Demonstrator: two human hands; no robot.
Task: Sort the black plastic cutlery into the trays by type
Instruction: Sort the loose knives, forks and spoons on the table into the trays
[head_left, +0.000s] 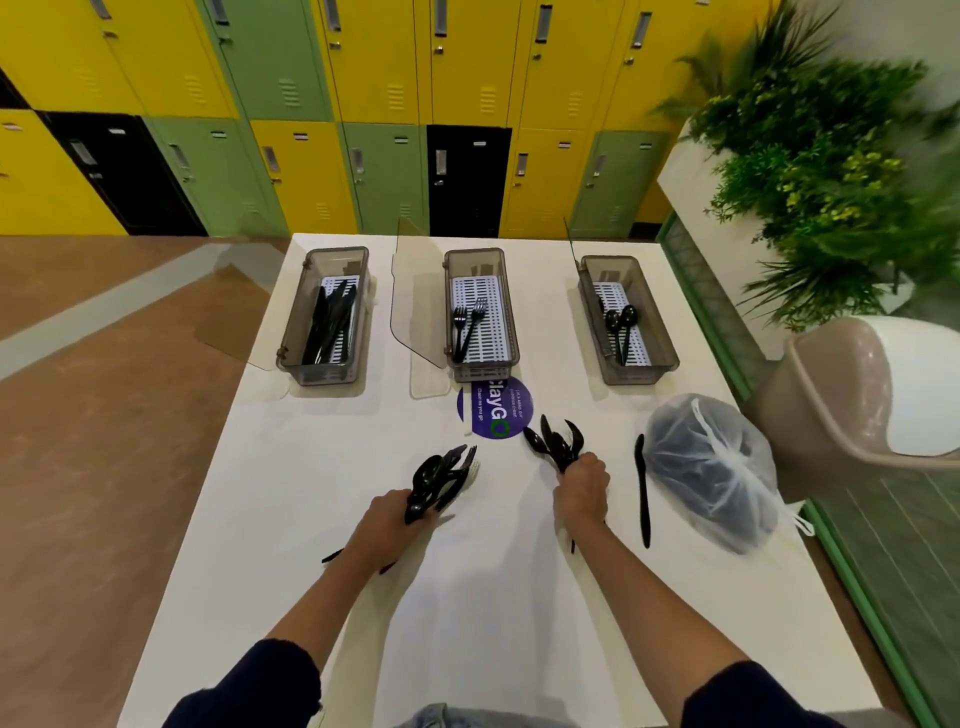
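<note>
Left hand (395, 514) grips a fanned bundle of spoons and forks (439, 478) by the handles. Right hand (582, 486) clutches a second bundle (557, 444) the same way. To its right a lone knife (643, 493) lies flat on the white table (311, 493), beside a knotted plastic bag (711, 467). Light, stiff and slick, the pieces probably slide against each other, so each is best pinched mid-handle. Far across stand the knife tray (324, 374) on the left, the fork tray (483, 371) in the middle and the spoon tray (641, 375) on the right.
</note>
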